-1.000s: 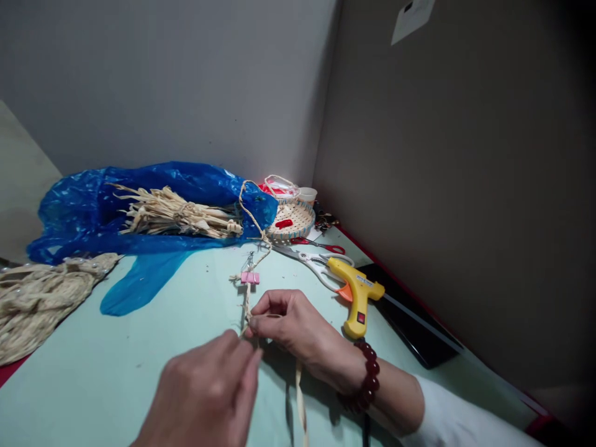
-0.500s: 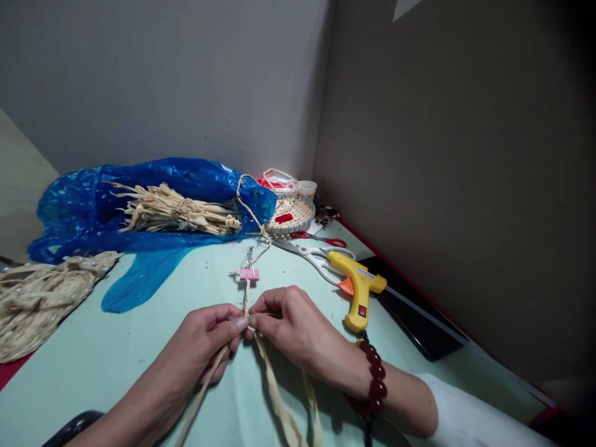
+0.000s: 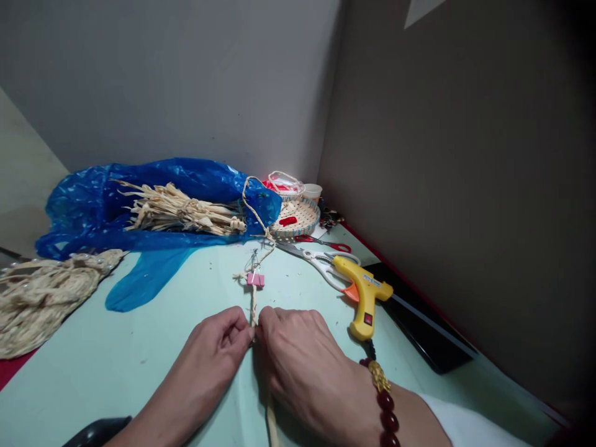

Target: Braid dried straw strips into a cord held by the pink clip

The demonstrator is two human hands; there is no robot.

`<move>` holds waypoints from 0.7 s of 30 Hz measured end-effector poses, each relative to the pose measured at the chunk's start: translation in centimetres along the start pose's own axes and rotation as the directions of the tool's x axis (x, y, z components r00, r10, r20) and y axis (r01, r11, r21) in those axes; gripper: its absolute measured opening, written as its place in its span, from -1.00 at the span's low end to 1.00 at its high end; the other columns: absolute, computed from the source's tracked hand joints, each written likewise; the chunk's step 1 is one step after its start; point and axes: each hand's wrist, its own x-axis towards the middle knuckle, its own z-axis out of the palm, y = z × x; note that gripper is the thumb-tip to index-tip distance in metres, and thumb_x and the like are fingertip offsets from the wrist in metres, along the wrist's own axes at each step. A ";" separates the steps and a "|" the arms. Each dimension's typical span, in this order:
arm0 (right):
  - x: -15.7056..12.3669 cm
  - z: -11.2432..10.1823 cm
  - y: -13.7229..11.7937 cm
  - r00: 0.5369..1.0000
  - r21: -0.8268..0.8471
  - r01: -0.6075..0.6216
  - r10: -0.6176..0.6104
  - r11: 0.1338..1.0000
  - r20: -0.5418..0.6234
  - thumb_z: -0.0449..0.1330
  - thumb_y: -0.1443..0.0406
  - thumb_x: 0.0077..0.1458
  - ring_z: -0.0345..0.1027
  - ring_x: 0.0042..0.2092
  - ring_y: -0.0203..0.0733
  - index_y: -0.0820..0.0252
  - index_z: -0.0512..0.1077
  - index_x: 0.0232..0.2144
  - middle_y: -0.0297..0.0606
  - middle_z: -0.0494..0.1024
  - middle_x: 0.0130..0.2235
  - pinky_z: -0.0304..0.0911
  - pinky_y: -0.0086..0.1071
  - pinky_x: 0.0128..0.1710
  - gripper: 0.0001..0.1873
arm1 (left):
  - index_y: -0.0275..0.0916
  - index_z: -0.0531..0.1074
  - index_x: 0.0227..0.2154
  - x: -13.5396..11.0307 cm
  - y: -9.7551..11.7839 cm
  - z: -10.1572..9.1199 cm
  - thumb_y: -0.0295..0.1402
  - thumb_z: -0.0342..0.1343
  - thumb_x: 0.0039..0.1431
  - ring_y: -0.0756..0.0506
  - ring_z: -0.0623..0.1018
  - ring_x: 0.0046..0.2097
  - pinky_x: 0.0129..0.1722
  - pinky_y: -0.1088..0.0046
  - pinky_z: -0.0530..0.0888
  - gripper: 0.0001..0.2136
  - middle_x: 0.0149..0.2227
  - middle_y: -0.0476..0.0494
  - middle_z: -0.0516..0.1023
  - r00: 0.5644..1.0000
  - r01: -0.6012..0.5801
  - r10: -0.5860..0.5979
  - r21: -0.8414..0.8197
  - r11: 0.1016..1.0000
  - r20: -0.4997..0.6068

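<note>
Pinches a braided cord (image 3: pixel 254 301) between thumb and forefinger of the left hand (image 3: pixel 221 347), with the other fingers curled inward. Bends the right hand (image 3: pixel 300 360) down just beside the cord, back uppermost and fingers curled under; impossible to tell its hold, with the fingertips hidden. Has the cord in the middle of the scene, stretching from a pink clip (image 3: pixel 256 280) on the far side toward both hands, above a pale green table (image 3: pixel 158 347). Shows a pale strand (image 3: pixel 272 425) emerging below the right hand toward the near edge. Wears a dark red beaded bracelet (image 3: pixel 388 419) on the right wrist.

To the right, displays a yellow glue gun (image 3: pixel 366 298) beside white-handled scissors (image 3: pixel 321 267), with a flat black object (image 3: pixel 431 335) farther right. On the far side, has a shallow woven basket (image 3: pixel 305 216) to the right of a blue plastic bag (image 3: pixel 79 211), with a bundle of dry strips (image 3: pixel 186 211) on the bag. At left, shows a pale woven piece (image 3: pixel 51 304).
</note>
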 end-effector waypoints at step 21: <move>-0.4 3.2 -1.2 0.955 -0.220 0.209 -0.248 0.953 -0.164 0.07 0.47 0.04 0.33 -0.49 -0.14 0.42 0.28 -0.16 -0.09 0.49 -0.46 -0.05 -0.38 -0.62 -0.74 | -0.25 0.33 -0.55 0.6 -1.5 -0.2 -0.13 0.12 0.02 0.04 0.20 -0.54 -0.52 0.51 0.10 -0.73 -0.61 0.11 0.27 0.992 0.035 0.031 -0.485 0.874 0.126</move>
